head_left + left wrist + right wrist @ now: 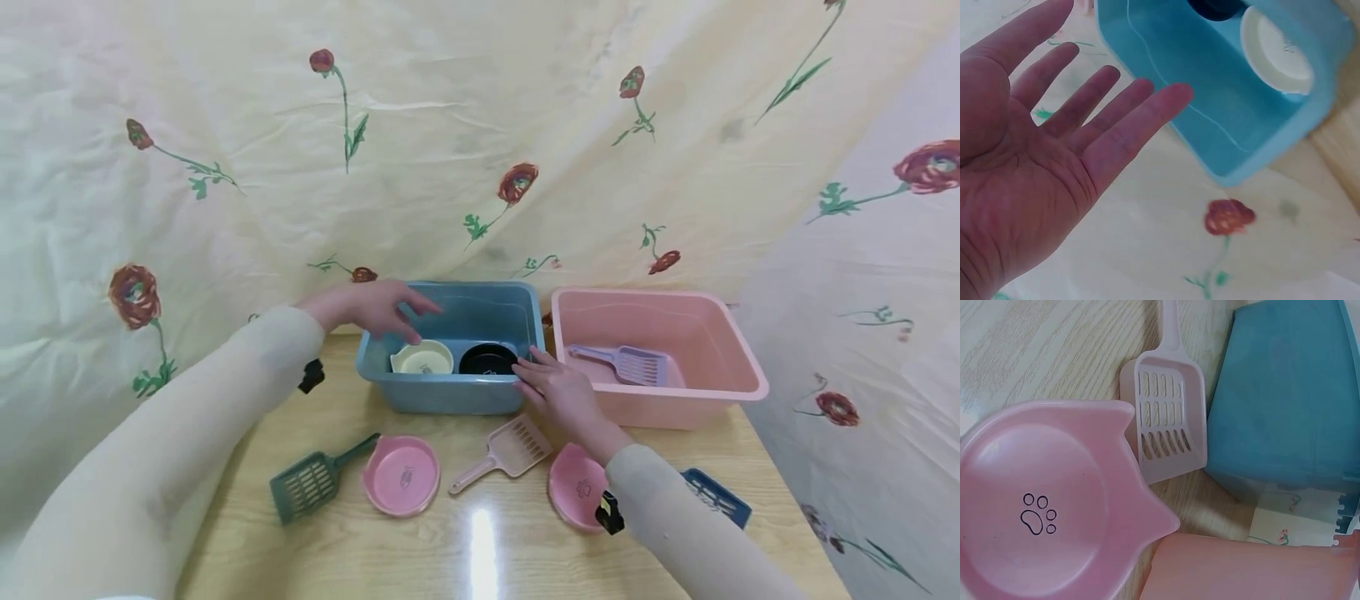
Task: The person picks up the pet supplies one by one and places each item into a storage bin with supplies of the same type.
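A blue plastic bin (459,393) stands at the back of the table with a cream bowl (423,358) and a black bowl (489,360) inside. Over the bin's left side hovers my left hand (386,308), fingers spread and nothing in them; the left wrist view shows its bare palm (1029,181). My right hand (558,387) lies at the bin's front right corner, fingers extended, fingertips right at the rim beside the black bowl. Below it are a pale pink slotted scoop (1166,419) and a pink cat-eared bowl (1035,481) with a paw print.
Right of the blue bin stands a pink bin (645,408) holding a lavender scoop (637,365). A dark green scoop (306,485) and another pink bowl (405,477) lie front left. A navy scoop (718,496) sits at right, partly behind my sleeve. Flowered cloth (450,125) hangs behind.
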`<state>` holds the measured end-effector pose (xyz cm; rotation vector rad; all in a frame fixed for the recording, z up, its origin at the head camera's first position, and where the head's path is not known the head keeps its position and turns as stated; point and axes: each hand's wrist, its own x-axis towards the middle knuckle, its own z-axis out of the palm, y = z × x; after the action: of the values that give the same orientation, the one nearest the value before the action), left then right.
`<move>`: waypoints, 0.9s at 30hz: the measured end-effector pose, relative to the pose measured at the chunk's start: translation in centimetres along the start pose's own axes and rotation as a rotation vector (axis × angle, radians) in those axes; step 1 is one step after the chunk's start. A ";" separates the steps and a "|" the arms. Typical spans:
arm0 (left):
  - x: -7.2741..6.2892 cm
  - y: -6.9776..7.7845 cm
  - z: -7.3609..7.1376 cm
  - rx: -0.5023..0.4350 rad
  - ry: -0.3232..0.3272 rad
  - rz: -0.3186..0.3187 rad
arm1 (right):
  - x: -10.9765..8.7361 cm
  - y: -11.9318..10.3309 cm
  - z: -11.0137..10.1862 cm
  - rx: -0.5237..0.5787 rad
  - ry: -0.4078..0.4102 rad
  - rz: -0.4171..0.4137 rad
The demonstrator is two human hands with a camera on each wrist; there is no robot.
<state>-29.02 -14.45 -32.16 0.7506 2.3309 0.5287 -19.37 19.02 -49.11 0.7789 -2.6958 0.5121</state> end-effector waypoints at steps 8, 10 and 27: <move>-5.8 -3.2 2.7 -0.180 -0.031 -0.040 | 0.0 0.0 -0.2 0.005 -0.008 0.007; -6.7 -4.1 3.6 -0.228 -0.060 -0.060 | 0.0 0.0 -0.1 0.001 -0.012 0.007; -4.6 -10.1 13.2 -0.414 -0.089 -0.255 | 0.0 -0.3 -0.4 0.008 -0.003 -0.006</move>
<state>-21.09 -22.65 -45.02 0.2728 2.0949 0.8088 -19.11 18.99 -48.69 0.7905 -2.6944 0.5204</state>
